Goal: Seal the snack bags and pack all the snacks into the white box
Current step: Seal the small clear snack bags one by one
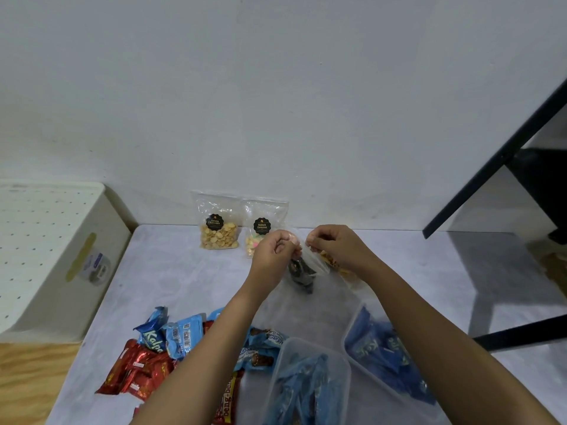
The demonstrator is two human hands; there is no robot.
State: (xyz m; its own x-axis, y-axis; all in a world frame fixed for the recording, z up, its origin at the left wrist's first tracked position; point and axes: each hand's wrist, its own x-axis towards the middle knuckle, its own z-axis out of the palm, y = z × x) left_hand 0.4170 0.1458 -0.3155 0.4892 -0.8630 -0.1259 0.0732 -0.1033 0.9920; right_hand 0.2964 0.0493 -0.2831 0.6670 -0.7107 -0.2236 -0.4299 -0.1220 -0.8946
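Note:
Both my hands pinch the top edge of a clear zip snack bag (306,265) with a dark label, held just above the table. My left hand (273,253) grips its left end and my right hand (334,245) its right end. Two more clear snack bags lean upright against the wall: one with pale round crackers (218,223) and one with coloured biscuits (260,223). Another bag of orange-brown snacks (343,268) lies partly hidden under my right wrist. The white box (58,250) stands at the left with its perforated lid on.
Red wrapped snacks (138,372) and blue packets (171,332) lie at the front left of the grey table (190,280). Two clear plastic containers (306,381) (383,354) hold blue packets at the front right. A black frame (503,157) stands at the right.

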